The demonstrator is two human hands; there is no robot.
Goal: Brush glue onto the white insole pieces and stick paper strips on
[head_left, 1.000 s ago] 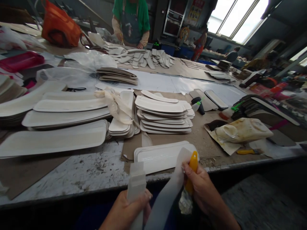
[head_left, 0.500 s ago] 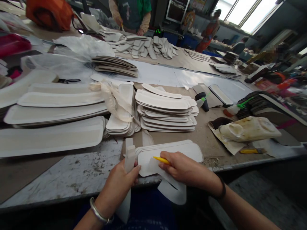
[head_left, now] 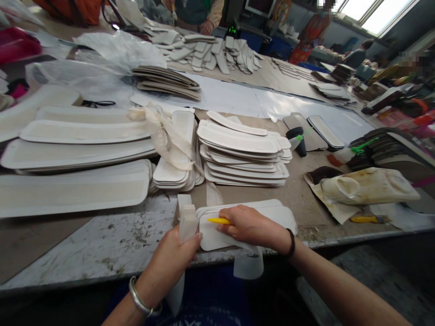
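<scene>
Lower centre of frame: your left hand (head_left: 180, 253) has its grip closed, thumb and fingers pinching a bundle of pale strips (head_left: 188, 222) that stands up above the fist. Your right hand (head_left: 249, 226) has its grip closed round a yellow handle (head_left: 218, 221), tip pointing to frame left. That hand lies over the front panel stack (head_left: 210, 240) near the edge of the worktop (head_left: 129, 244); the bundle is just beside the stack's left end. A loose strip (head_left: 249, 267) emerges beneath your right hand and curls over the edge.

Hidden: the other end of the yellow handle, behind your hand; part of the top panel, under it. Upper left, an orange bag (head_left: 73, 11) is cut off by the frame.

Containers: right of frame, a stained plastic container (head_left: 380, 185); contents cannot be made out. Behind it, a squeeze bottle (head_left: 341, 156) shows reddish-brown matter low down.
</scene>
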